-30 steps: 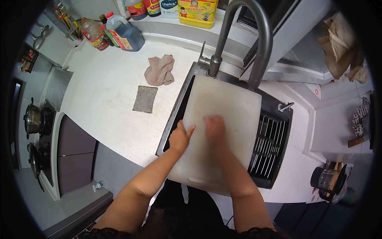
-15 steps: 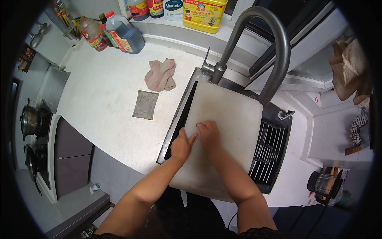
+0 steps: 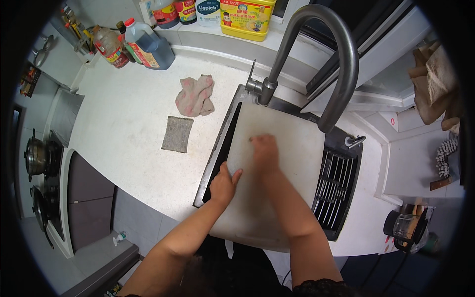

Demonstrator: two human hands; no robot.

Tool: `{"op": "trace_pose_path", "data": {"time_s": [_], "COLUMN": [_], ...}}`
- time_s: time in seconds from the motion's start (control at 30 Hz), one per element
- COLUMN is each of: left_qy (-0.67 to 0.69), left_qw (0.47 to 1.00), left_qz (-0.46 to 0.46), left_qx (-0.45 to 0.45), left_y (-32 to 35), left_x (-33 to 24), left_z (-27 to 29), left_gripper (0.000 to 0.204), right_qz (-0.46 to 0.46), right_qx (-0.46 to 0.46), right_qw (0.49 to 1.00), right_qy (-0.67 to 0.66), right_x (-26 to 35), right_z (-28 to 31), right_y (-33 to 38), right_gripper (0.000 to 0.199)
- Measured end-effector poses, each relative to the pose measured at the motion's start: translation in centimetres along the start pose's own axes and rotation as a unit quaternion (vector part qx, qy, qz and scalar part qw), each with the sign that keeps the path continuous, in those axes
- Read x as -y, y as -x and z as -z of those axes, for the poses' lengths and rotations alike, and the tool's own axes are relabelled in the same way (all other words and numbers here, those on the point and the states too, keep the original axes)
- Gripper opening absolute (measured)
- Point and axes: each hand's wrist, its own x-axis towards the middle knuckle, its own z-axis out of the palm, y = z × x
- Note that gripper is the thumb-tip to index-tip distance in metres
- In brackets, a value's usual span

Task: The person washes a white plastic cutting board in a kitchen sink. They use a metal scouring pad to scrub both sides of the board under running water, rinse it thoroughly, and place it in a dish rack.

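Observation:
A whitish cutting board lies over the sink, covering most of its opening. My left hand is closed around the board's left edge, thumb on top. On the upper left part of the board rests my right hand, fingers curled and slightly blurred. A small dark spot shows at its fingertips, but I cannot make out what they hold. To the left, a grey scouring cloth lies flat on the white counter, just below a crumpled beige-pink rag.
A tall grey faucet arches over the sink's far side. Right of the board, a metal rack sits in the sink. Bottles stand at the counter's back left, and a yellow tub is on the sill. Pots are at far left.
My right hand has slid a little farther away across the board, its fingers still curled. My left hand keeps its hold on the edge. The whole view has shifted slightly.

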Motion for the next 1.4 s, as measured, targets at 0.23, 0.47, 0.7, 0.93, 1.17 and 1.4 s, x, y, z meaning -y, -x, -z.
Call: {"op": "trace_pose_path", "data": {"time_s": [0.23, 0.47, 0.7, 0.93, 1.17, 1.4], "left_qy": [0.055, 0.067, 0.043, 0.052, 0.053, 0.058], "left_qw": [0.998, 0.998, 0.999, 0.998, 0.997, 0.998], "left_qz": [0.002, 0.002, -0.008, -0.018, -0.034, -0.016], "left_qx": [-0.001, -0.007, -0.028, -0.024, -0.045, -0.029], "left_y": [0.9, 1.3, 1.4, 1.4, 1.5, 1.3], "left_x": [0.4, 0.1, 0.1, 0.0, 0.3, 0.0], "left_z": [-0.7, -1.0, -1.0, -1.0, -1.0, -1.2], "left_gripper": [0.062, 0.059, 0.06, 0.061, 0.061, 0.061], "right_qz": [-0.097, -0.165, -0.219, -0.13, -0.071, -0.241], "right_qx": [-0.034, -0.056, 0.115, -0.07, 0.168, -0.003], "right_qw": [0.992, 0.98, 0.968, 0.986, 0.976, 0.97], "right_qy": [0.075, 0.091, -0.038, 0.081, 0.123, 0.025], "right_x": [-1.4, -3.6, -0.6, -6.4, -3.5, -4.0], "right_z": [2.3, 5.5, 5.2, 8.9, 8.3, 6.4], "right_y": [1.0, 0.3, 7.9, 5.0, 7.8, 9.2], "right_gripper": [0.014, 0.008, 0.014, 0.011, 0.013, 0.018]}}
